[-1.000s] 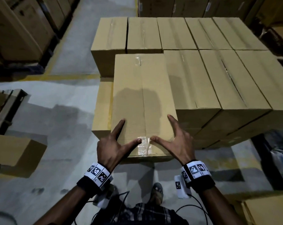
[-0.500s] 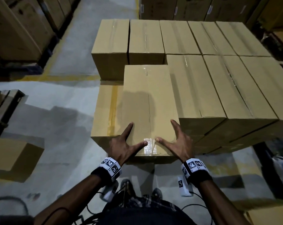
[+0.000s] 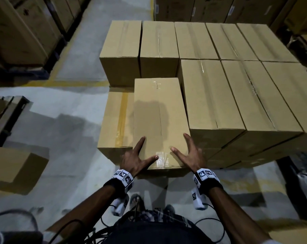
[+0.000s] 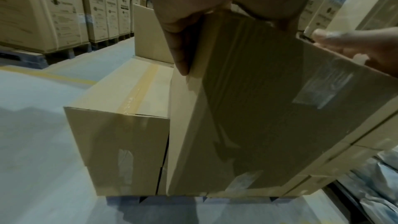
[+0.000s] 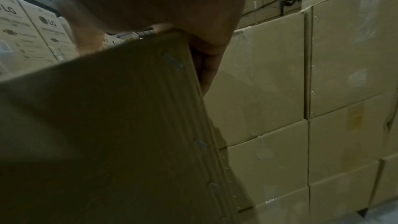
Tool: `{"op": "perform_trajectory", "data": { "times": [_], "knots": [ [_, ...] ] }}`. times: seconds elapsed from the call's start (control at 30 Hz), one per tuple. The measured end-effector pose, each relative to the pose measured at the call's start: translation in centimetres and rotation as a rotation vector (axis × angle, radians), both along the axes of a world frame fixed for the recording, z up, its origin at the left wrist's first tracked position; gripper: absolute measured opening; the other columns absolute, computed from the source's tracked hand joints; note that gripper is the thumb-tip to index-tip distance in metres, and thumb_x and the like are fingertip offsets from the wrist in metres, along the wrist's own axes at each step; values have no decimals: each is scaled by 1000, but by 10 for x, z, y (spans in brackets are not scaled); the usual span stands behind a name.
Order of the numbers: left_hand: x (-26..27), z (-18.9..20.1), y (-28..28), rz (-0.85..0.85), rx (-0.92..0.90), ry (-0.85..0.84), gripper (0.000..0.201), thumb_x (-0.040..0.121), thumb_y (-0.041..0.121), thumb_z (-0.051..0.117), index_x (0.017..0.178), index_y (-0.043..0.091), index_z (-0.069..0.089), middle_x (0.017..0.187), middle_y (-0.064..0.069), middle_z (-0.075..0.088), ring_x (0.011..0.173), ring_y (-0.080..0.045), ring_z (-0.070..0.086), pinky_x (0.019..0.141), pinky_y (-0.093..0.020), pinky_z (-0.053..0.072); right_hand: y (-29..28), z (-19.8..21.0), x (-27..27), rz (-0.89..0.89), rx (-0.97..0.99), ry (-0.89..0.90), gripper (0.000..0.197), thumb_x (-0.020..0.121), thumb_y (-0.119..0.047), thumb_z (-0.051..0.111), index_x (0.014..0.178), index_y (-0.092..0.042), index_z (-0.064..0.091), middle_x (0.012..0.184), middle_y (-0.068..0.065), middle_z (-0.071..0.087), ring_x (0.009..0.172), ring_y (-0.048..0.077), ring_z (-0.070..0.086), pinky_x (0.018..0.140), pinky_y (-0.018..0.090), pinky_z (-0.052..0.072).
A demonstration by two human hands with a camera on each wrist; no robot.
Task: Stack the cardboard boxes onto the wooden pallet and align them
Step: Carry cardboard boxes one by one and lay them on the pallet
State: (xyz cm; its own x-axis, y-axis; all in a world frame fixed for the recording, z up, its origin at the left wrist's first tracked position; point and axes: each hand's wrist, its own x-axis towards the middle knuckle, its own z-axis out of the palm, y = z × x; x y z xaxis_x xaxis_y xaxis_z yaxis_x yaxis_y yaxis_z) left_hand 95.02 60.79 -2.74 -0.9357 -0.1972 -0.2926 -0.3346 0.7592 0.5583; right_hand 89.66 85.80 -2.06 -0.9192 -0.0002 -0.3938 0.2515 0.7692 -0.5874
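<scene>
Resting between both hands: cardboard box (image 3: 159, 117)

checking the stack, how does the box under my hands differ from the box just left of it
The held box sits higher than the left box and juts out nearer you. The left box has a yellowish tape strip; the held box's tape is clear. Left hand and right hand press only the held box. Both are plain brown cardboard.

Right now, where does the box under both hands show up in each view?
Head: box at centre, near end under both hands.
Left wrist: box fills centre-right, end face toward camera.
Right wrist: box fills the lower left, dark.
Shared landmark: clear tape on its near end, also in left wrist.
</scene>
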Motion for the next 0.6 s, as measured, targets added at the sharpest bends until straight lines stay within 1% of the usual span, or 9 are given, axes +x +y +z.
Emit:
{"op": "perform_trajectory", "data": {
  "times": [0.07, 0.17, 0.23, 0.27, 0.3, 0.37, 0.47, 0.53, 0.6],
  "knots": [
    [1, -3, -4, -13, 64, -7, 116, 62, 99, 58, 158, 57, 10, 134, -15, 67, 123, -38, 63, 110, -57, 46, 4, -2, 2, 29, -42, -17, 101, 74, -87, 62, 156, -59, 11, 167, 4, 31, 147, 45, 33, 113, 66, 32],
    [3, -5, -12, -74, 153, -67, 130, 49, 95, 73, 154, 64, 2, 155, -9, 49, 137, -36, 50, 114, -57, 43, 17, -4, 8, 116, -77, -24, 107, 70, -85, 69, 155, -61, 8, 171, -2, 20, 153, 40, 22, 116, 69, 29],
    [4, -6, -19, -116, 160, -100, 137, 43, 92, 80, 151, 70, -2, 167, -7, 30, 151, -36, 32, 119, -61, 34, 29, -6, 13, 209, -39, -7, 116, 63, -90, 69, 155, -63, 4, 172, -6, 14, 155, 35, 20, 117, 68, 28],
    [4, -5, -24, -141, 162, -117, 139, 42, 88, 83, 151, 69, -1, 171, -6, 19, 156, -34, 20, 122, -61, 29, 35, -6, 16, 270, 9, 8, 120, 59, -94, 67, 155, -63, 2, 172, -6, 11, 155, 34, 20, 118, 68, 28],
    [4, -4, -28, -179, 163, -127, 141, 42, 83, 87, 153, 67, 1, 172, -5, 11, 158, -32, 13, 123, -59, 25, 41, -5, 19, 341, 77, 28, 123, 57, -96, 66, 155, -62, 0, 173, -4, 7, 155, 35, 22, 118, 66, 29],
    [3, -1, -35, -273, 137, -123, 142, 46, 70, 94, 155, 64, 4, 171, -1, 7, 157, -29, 15, 124, -53, 28, 51, -3, 23, 482, 232, 67, 127, 59, -93, 68, 159, -56, -1, 173, -1, -4, 153, 37, 27, 118, 64, 28],
    [-3, -2, -44, -363, 75, -117, 137, 58, 49, 97, 157, 59, 3, 167, -2, 14, 149, -30, 31, 120, -46, 37, 58, -2, 25, 576, 387, 160, 121, 70, -79, 73, 162, -47, 1, 169, 2, -27, 152, 37, 28, 118, 62, 28],
    [-11, -2, -50, -395, 33, -118, 138, 59, 43, 97, 156, 61, 0, 166, -5, 18, 144, -34, 39, 115, -46, 43, 58, -1, 22, 578, 437, 209, 110, 79, -70, 73, 163, -45, 6, 165, 5, -36, 155, 38, 19, 121, 60, 24],
    [-20, 0, -56, -418, 21, -111, 138, 60, 37, 97, 158, 59, 2, 165, -8, 21, 147, -35, 35, 116, -44, 42, 54, 3, 15, 592, 471, 240, 102, 84, -63, 72, 163, -44, 11, 164, 6, -36, 159, 34, -1, 126, 59, 13]
  ]
}}
